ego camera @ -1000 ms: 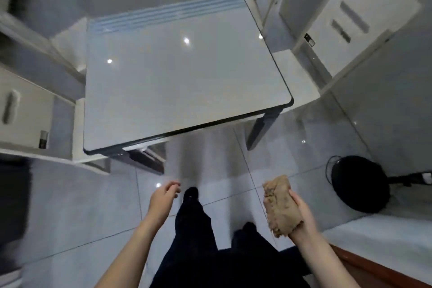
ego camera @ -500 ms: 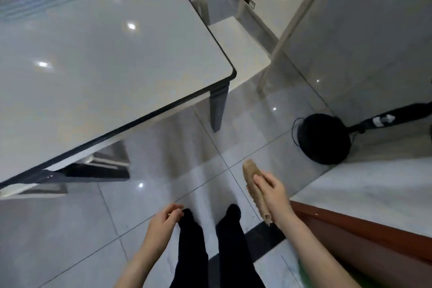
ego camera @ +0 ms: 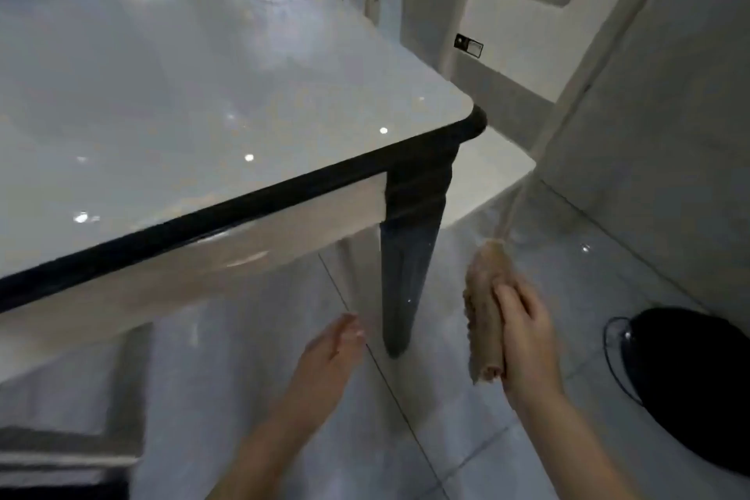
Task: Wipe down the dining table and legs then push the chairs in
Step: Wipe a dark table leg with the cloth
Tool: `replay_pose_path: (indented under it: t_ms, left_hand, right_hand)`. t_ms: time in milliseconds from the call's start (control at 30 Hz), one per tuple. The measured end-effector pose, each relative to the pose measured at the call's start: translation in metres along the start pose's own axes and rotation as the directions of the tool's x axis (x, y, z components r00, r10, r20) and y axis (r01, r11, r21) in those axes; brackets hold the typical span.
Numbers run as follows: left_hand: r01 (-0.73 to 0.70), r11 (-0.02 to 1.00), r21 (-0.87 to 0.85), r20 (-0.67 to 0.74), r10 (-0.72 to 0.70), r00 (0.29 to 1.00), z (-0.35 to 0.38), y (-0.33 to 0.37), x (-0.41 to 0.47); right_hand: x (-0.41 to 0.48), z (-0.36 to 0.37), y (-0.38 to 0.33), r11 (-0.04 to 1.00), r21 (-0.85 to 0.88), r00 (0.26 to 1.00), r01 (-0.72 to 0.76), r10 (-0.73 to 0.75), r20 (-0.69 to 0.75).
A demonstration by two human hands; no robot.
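The glossy white dining table [ego camera: 195,93] with a black rim fills the upper left. Its dark near-right leg [ego camera: 406,268] stands at the centre, reaching down to the tiled floor. My right hand [ego camera: 523,333] grips a folded tan cloth [ego camera: 483,317] just to the right of that leg, a short gap away from it. My left hand [ego camera: 332,353] hangs with relaxed fingers just left of the leg's foot and holds nothing. A white chair [ego camera: 499,175] stands behind the table's right corner, its seat partly under the table.
A round black fan base [ego camera: 690,386] with a cable lies on the floor at the right. Another white chair [ego camera: 81,447] shows at the lower left edge. Pale grey tiles [ego camera: 466,438] cover the floor between the leg and the base.
The view has dropped lower and closer to the table corner. Both hands have come forward, and the cloth now sits right beside the near-right leg.
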State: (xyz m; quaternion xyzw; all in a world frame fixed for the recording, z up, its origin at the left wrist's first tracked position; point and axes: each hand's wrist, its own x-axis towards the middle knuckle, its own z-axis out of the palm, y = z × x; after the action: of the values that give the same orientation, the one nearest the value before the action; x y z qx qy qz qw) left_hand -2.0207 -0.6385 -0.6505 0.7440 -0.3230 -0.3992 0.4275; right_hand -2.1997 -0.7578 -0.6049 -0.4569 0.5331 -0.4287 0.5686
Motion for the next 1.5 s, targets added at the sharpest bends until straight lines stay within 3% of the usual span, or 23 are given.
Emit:
replay_pose_path:
  t_ms: [67, 133, 233, 300, 367, 433, 467, 567, 633, 733, 833, 900, 967, 1000, 1133, 1200, 1267, 1367, 1433, 1500]
  left_hand:
    - [-0.122, 0.991, -0.053, -0.054, 0.119, 0.991, 0.012, 0.0, 0.052]
    - [-0.35, 0.92, -0.177, -0.101, 0.337, 0.936, 0.026, 0.002, 0.096]
    - [-0.566, 0.77, -0.295, -0.064, 0.575, 0.815, 0.046, -0.003, 0.137]
    - [-0.637, 0.703, -0.316, -0.035, 0.662, 0.749, 0.055, -0.007, 0.152]
    - [-0.665, 0.671, -0.328, -0.055, 0.689, 0.723, 0.056, -0.014, 0.163]
    - [-0.679, 0.648, -0.345, -0.052, 0.709, 0.703, 0.053, -0.021, 0.174]
    - [-0.698, 0.637, -0.327, -0.042, 0.728, 0.684, 0.051, -0.023, 0.176]
    - [-0.717, 0.627, -0.306, -0.044, 0.743, 0.668, 0.051, -0.026, 0.177]
    - [-0.717, 0.631, -0.296, -0.066, 0.736, 0.674, 0.053, -0.029, 0.177]
    - [-0.717, 0.62, -0.32, -0.078, 0.737, 0.672, 0.055, -0.031, 0.176]
    - [-0.711, 0.614, -0.342, -0.083, 0.734, 0.674, 0.055, -0.032, 0.177]
    - [-0.71, 0.61, -0.351, -0.096, 0.731, 0.675, 0.056, -0.033, 0.179]
    - [-0.713, 0.606, -0.353, -0.114, 0.728, 0.676, 0.057, -0.032, 0.18]
    - [-0.71, 0.609, -0.353, -0.12, 0.723, 0.68, 0.058, -0.032, 0.18]
    - [-0.687, 0.646, -0.332, -0.113, 0.696, 0.709, 0.058, -0.031, 0.174]
    - [-0.674, 0.666, -0.319, -0.119, 0.677, 0.726, 0.058, -0.03, 0.173]
    - [-0.677, 0.663, -0.319, -0.119, 0.681, 0.723, 0.058, -0.031, 0.173]
    - [-0.695, 0.637, -0.332, -0.106, 0.707, 0.699, 0.057, -0.031, 0.172]
    - [-0.694, 0.638, -0.333, -0.082, 0.713, 0.696, 0.054, -0.031, 0.172]
    - [-0.687, 0.654, -0.318, -0.072, 0.705, 0.705, 0.053, -0.032, 0.174]
  right_hand:
    - [0.027, 0.024, -0.001, 0.977, 0.076, 0.98, 0.198, -0.198, -0.004]
    - [0.046, 0.047, 0.004, 0.892, 0.148, 0.904, 0.426, -0.423, -0.051]
    - [0.067, 0.083, 0.018, 0.668, 0.151, 0.685, 0.729, -0.712, -0.154]
    - [0.079, 0.106, 0.029, 0.542, 0.091, 0.549, 0.835, -0.814, -0.191]
    - [0.093, 0.119, 0.047, 0.446, 0.048, 0.442, 0.894, -0.858, -0.262]
    - [0.108, 0.122, 0.077, 0.42, 0.037, 0.412, 0.907, -0.864, -0.289]
    - [0.114, 0.121, 0.102, 0.441, 0.049, 0.438, 0.896, -0.86, -0.261]
    - [0.124, 0.111, 0.185, 0.6, 0.072, 0.604, 0.797, -0.788, -0.118]
    - [0.122, 0.103, 0.207, 0.625, 0.039, 0.626, 0.779, -0.774, -0.098]
    - [0.106, 0.106, 0.164, 0.506, 0.04, 0.504, 0.862, -0.846, -0.175]
    - [0.09, 0.12, 0.093, 0.295, -0.039, 0.278, 0.955, -0.932, -0.232]
    - [0.095, 0.123, 0.074, 0.205, -0.113, 0.175, 0.972, -0.957, -0.23]
    - [0.102, 0.123, 0.096, 0.204, -0.135, 0.175, 0.97, -0.963, -0.204]
    - [0.103, 0.122, 0.12, 0.245, -0.133, 0.221, 0.96, -0.959, -0.176]
    - [0.108, 0.109, 0.215, 0.534, -0.069, 0.525, 0.843, -0.843, -0.115]
    - [0.109, 0.108, 0.211, 0.586, -0.024, 0.576, 0.81, -0.802, -0.154]
    - [0.101, 0.114, 0.176, 0.555, 0.028, 0.547, 0.831, -0.808, -0.221]
    - [0.087, 0.13, 0.128, 0.441, -0.032, 0.413, 0.897, -0.86, -0.299]
    - [0.088, 0.137, 0.13, 0.382, -0.11, 0.34, 0.917, -0.897, -0.284]
    - [0.098, 0.135, 0.166, 0.384, -0.153, 0.348, 0.911, -0.912, -0.215]
